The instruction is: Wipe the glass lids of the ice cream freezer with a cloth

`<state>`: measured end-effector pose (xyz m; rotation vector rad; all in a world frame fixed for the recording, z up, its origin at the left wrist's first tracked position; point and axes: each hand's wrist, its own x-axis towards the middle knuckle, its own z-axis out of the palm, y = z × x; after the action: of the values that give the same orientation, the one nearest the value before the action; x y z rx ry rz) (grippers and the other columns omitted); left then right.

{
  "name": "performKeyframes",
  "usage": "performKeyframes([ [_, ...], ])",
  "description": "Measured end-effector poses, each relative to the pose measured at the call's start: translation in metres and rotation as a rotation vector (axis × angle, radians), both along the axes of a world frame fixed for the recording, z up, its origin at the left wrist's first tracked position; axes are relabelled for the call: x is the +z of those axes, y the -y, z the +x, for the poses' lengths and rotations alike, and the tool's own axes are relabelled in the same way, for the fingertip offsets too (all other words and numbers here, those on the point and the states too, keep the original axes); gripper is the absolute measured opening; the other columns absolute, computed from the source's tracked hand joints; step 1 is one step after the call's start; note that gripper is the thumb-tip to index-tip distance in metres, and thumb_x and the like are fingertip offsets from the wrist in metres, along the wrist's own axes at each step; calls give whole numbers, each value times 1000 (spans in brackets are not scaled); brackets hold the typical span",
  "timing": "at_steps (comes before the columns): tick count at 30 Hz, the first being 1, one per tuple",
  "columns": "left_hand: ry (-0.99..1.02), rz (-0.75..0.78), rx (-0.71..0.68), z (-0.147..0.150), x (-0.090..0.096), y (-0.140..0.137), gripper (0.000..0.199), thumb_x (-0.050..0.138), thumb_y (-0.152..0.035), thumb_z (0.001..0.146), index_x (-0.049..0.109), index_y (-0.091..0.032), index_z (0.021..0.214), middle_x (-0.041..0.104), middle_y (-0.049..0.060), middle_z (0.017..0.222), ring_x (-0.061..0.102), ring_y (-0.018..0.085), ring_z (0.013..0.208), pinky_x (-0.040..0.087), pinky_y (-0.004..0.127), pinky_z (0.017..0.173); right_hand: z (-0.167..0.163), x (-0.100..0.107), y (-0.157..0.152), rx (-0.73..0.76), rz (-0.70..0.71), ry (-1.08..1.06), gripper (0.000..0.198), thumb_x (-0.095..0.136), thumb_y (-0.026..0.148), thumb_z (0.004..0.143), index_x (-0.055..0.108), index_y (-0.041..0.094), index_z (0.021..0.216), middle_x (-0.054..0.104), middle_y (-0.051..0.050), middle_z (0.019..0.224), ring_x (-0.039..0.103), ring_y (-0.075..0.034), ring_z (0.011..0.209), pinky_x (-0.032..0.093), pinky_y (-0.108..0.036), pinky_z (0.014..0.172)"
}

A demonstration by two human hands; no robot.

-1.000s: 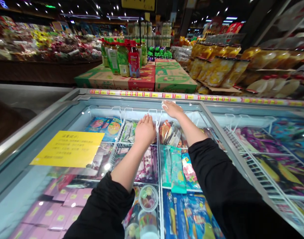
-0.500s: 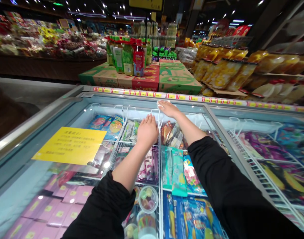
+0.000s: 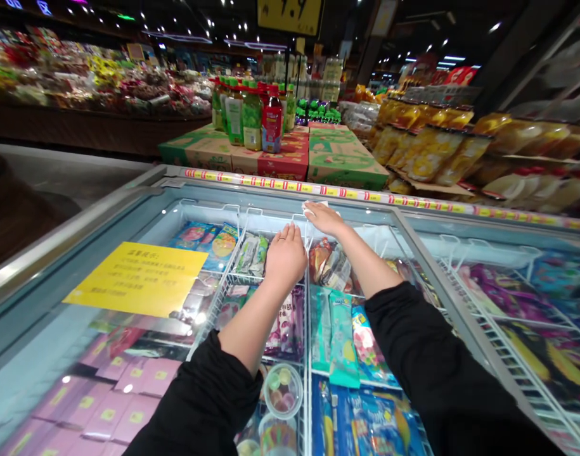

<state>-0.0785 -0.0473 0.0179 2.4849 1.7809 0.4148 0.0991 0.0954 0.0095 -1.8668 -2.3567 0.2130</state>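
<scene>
My left hand [image 3: 286, 253] lies flat on the glass lid [image 3: 208, 196] of a chest freezer, fingers together and stretched forward, a ring on one finger. Nothing is held in it. Farther forward and to the right, my right hand [image 3: 324, 218] presses a white tissue [image 3: 317, 205] against the glass near the far edge. Its fingers partly cover the tissue. Under the lid, white wire baskets hold packaged ice creams, among them turquoise packets [image 3: 343, 335], purple packets [image 3: 287, 323] and clear round cups [image 3: 283, 391].
A yellow paper notice [image 3: 137, 278] lies on the glass at left. Price labels run along the freezer's far rim [image 3: 270, 183]. Beyond it stand drink bottles [image 3: 272, 120] on cartons [image 3: 347, 152], with bagged yellow goods [image 3: 427, 142] at right. A metal frame bar [image 3: 442, 285] divides the lids.
The view has tilted and shifted slightly, so the scene sits a little lower and to the right. Both hands stay at about the same places on the glass.
</scene>
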Motion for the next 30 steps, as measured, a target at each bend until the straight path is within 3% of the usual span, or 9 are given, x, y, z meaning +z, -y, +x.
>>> performKeyframes([
  [6, 3, -11, -10, 0, 3, 1, 59, 35, -19, 108, 43, 2, 163, 40, 19, 172, 38, 26, 162, 31, 39, 133, 1, 13, -34, -72, -43, -12, 64, 31, 46, 113, 36, 17, 170, 27, -9, 180, 26, -27, 166, 22, -44, 134],
  [11, 15, -6, -4, 0, 4, 2, 58, 38, -20, 107, 46, -3, 162, 42, 18, 171, 39, 25, 161, 32, 40, 132, -3, 12, -10, -201, -26, 18, 65, 27, 44, 112, 37, 14, 170, 27, -11, 180, 28, -32, 165, 28, -51, 132],
  [15, 18, -5, 12, 1, 1, 1, 58, 39, -20, 107, 45, -4, 162, 41, 18, 171, 39, 26, 161, 32, 41, 133, -26, 7, 8, -59, -18, 12, 65, 27, 45, 112, 40, 17, 169, 31, -9, 178, 30, -32, 164, 29, -50, 132],
  [20, 1, 13, 2, 1, -3, -2, 57, 37, -20, 109, 45, 0, 162, 43, 18, 170, 40, 26, 161, 31, 40, 133, -40, 8, -5, 26, 13, -7, 62, 28, 45, 112, 38, 23, 170, 31, -4, 179, 30, -28, 165, 25, -47, 134],
  [25, -16, 17, 7, 0, -2, -1, 57, 36, -20, 110, 44, -1, 163, 43, 18, 170, 40, 25, 161, 32, 38, 133, -21, 17, -25, -51, -13, -1, 63, 29, 41, 113, 34, 16, 171, 29, -9, 179, 28, -28, 165, 23, -44, 134],
  [30, 1, -10, 4, 1, 2, 0, 57, 36, -19, 110, 43, 1, 162, 41, 19, 171, 39, 26, 161, 32, 41, 133, -15, 9, -5, -122, -8, -10, 63, 27, 42, 113, 37, 16, 170, 28, -9, 180, 28, -31, 165, 25, -50, 133],
])
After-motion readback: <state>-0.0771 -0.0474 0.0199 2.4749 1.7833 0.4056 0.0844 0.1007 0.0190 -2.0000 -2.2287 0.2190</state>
